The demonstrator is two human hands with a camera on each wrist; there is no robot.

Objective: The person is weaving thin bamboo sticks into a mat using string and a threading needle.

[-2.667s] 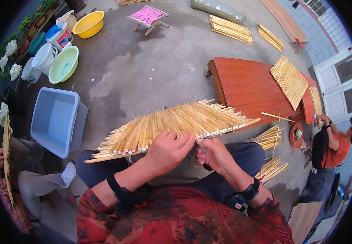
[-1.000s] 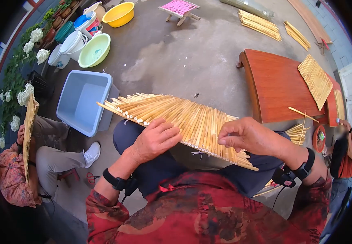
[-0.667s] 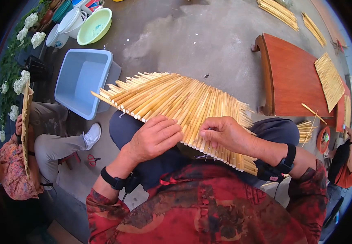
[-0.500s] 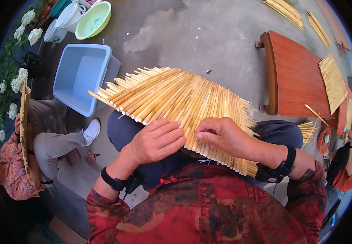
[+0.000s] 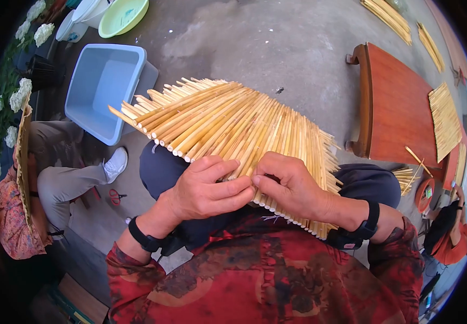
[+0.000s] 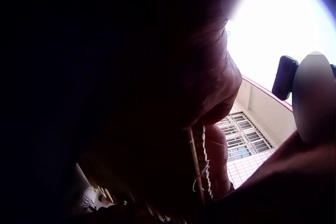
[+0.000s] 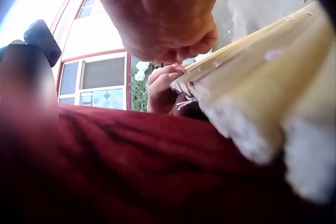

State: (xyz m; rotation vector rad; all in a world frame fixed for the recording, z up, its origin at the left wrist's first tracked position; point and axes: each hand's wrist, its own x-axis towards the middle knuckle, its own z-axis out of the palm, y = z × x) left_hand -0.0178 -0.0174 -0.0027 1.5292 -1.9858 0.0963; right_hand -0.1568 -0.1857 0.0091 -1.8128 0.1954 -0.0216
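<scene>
A fan-shaped mat of pale reed sticks point(image 5: 228, 116) lies across the person's lap, its cut ends along the near edge. The left hand point(image 5: 206, 186) holds that near edge, thumb hidden underneath. Right beside it, the right hand point(image 5: 293, 183) has thumb and forefinger pinched together at the edge, the two hands' fingertips meeting. In the right wrist view a thin thread point(image 7: 181, 68) shows at the right hand's fingertips, and loose white thread ends point(image 7: 186, 102) hang below the mat. The left wrist view is mostly dark, with a twisted cord point(image 6: 205, 155) along the mat's underside.
A blue-grey tub point(image 5: 106, 89) stands at the left, with a green basin point(image 5: 123, 17) behind. A low red-brown table point(image 5: 401, 108) at the right bears another reed mat point(image 5: 445, 121). Seated people are at both sides. Scissors point(image 5: 115, 197) lie on the floor.
The right hand was at the mat's edge, then appeared farther right above the sticks, and has come back left to meet the left hand. The left hand keeps holding the near edge.
</scene>
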